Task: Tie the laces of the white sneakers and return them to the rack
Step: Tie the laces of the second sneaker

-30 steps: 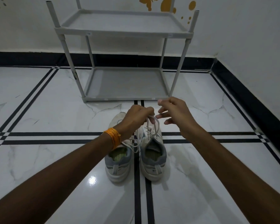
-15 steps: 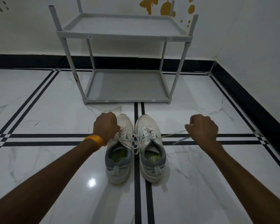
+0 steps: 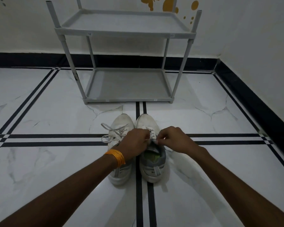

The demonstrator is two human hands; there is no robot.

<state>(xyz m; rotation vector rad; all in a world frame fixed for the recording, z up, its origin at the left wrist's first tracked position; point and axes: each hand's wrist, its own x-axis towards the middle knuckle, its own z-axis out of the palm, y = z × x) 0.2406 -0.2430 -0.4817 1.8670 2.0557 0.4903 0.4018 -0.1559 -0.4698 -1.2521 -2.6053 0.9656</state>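
Sneakers [image 3: 138,149] sit side by side on the floor, toes toward the rack [image 3: 128,63]. Your left hand [image 3: 134,143] and right hand [image 3: 174,140] each pinch the right shoe's laces [image 3: 152,134] at the tongue, its knot seemingly unfinished. The left shoe's laces [image 3: 112,133] trail loose; both shelves stand bare. White marble floor [image 3: 56,161], black-striped, meets a dark skirting and white walls.

Two sneakers [image 3: 138,149] are set side by side on the floor [image 3: 47,161], before the rack [image 3: 126,31].
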